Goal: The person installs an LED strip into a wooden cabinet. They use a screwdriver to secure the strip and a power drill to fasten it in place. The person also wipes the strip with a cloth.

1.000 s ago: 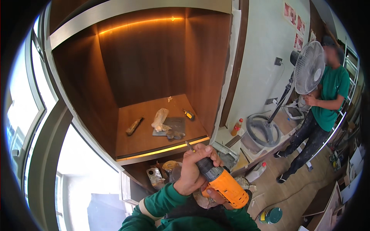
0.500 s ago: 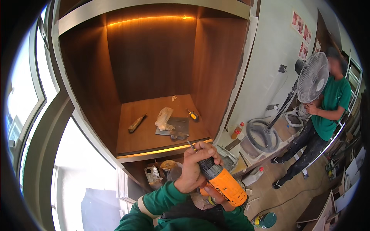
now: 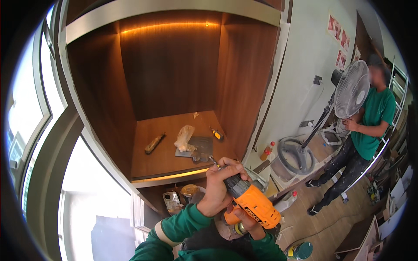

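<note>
I hold an orange-and-black cordless drill, angled toward the cabinet, in both hands. My left hand is closed round its dark chuck end, where a thin bit sticks out beyond my fingers. My right hand grips it lower, at the handle, partly hidden under the drill body. Beyond them, on the shelf of a lit wooden cabinet, lie a long worn tool, a crumpled translucent bag, a grey plate with rags or scraps on it, and a yellow-and-black tool.
At right a co-worker in green stands holding a standing fan. A cluttered ledge holds bottles; a white jug, a green bucket and a cable are on the floor. Windows line the left.
The drill and both hands have risen slightly, with the right hand showing more beneath the body. The view has shifted a little. My left hand keeps its grip at the chuck.
</note>
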The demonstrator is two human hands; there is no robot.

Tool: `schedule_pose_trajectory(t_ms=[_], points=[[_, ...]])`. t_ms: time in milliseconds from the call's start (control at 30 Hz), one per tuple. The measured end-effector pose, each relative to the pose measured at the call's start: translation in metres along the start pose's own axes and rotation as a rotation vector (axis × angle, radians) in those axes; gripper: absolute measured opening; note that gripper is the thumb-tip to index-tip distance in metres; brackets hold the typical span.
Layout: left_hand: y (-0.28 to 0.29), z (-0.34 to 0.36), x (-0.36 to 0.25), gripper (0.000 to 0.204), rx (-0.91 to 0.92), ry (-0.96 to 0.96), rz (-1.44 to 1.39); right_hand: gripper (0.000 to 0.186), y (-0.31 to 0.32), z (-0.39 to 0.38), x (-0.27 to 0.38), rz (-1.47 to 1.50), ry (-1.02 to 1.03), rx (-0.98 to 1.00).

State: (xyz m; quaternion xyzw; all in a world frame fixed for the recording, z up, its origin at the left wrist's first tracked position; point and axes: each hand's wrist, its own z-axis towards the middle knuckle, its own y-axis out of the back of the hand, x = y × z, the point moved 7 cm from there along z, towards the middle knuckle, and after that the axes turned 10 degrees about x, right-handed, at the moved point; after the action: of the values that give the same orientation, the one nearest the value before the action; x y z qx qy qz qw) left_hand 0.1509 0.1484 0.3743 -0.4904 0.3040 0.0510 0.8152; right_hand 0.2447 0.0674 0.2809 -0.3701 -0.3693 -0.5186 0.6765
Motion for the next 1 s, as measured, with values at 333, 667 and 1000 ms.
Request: schedule_pose_trajectory(t_ms=[333,667,1000], points=[[-0.038,0.104,-0.131,0.026,0.182,-0.081,0.436,0.035,-0.041,0.165,0.093,0.085,0.169,0.058],[-0.043,0.252,-0.203,0.04,0.307,-0.22,0.717,0.032,-0.022,0.36,0.103,-0.026,0.393,-0.189],[-0.038,0.321,-0.213,0.028,0.333,-0.26,0.591,0.03,0.005,0.453,0.095,0.097,0.449,-0.222]])
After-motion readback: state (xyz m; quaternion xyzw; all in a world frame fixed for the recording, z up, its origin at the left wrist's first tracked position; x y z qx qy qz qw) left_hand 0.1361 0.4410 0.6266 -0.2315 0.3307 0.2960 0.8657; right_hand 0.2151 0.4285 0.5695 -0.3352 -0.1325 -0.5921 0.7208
